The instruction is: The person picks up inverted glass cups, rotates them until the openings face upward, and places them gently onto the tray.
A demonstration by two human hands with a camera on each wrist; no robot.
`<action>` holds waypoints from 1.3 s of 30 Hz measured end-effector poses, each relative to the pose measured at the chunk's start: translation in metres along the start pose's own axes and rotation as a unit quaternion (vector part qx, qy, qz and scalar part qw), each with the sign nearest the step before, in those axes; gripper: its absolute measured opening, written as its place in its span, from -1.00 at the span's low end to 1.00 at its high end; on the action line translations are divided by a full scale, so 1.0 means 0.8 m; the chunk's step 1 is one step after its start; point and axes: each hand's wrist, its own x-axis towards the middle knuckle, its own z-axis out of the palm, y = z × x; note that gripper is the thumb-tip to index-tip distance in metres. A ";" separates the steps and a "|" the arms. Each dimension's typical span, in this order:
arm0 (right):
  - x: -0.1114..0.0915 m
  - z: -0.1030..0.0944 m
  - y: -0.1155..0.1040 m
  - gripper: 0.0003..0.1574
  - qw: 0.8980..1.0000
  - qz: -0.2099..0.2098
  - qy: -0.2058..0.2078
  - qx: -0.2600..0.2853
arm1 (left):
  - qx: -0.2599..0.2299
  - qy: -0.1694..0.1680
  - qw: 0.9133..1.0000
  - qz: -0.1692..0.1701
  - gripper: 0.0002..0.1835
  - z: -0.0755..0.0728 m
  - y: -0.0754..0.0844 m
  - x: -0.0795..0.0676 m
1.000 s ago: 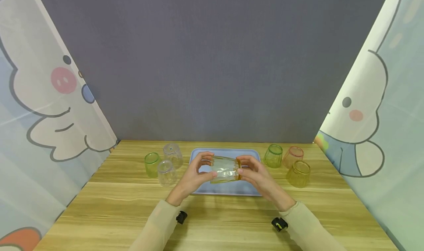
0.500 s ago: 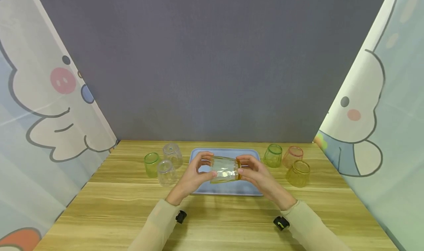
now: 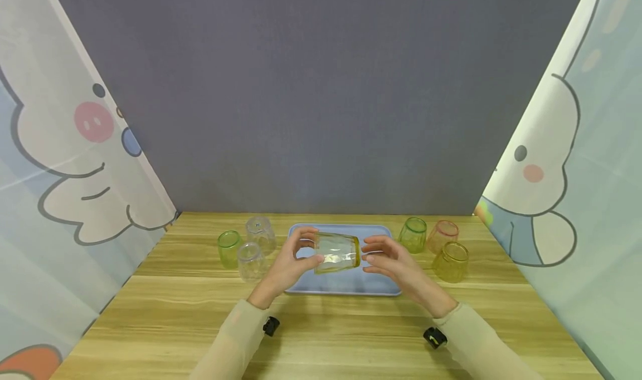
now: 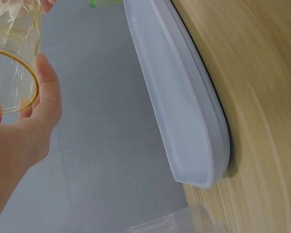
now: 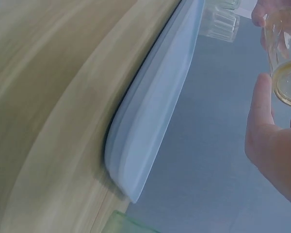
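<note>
A clear yellow-tinted glass [image 3: 337,253] lies on its side in the air over the light blue tray [image 3: 351,285]. My left hand [image 3: 293,260] grips its open-rim end, thumb in front and fingers behind. In the left wrist view the amber rim of the glass [image 4: 34,80] faces the left palm. Just off the thick base end, my right hand [image 3: 393,262] holds nothing, fingers loosely bent and a small gap from the glass. The right wrist view shows the right thumb [image 5: 263,99] near the base.
Left of the tray stand a green glass [image 3: 229,250] and two clear glasses, the nearer clear glass [image 3: 252,263] in front. To its right are a green glass [image 3: 413,236], a pink glass [image 3: 443,237] and a yellow glass [image 3: 451,264]. A grey panel [image 3: 321,101] rises behind the table.
My right hand has let go of the base of the glass and drawn back to the right. The left hand has shifted slightly left and up with the glass.
</note>
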 end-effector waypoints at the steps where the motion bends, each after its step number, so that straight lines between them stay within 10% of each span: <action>1: -0.001 -0.001 0.000 -0.45 1.000 0.001 0.003 -0.001 | 0.003 0.002 1.000 -0.001 -0.38 0.000 0.000 0.000; 39: -0.024 -0.056 -0.021 -0.43 0.980 0.006 0.068 -0.184 | 0.125 0.090 0.988 -0.026 -0.35 -0.007 0.016 0.003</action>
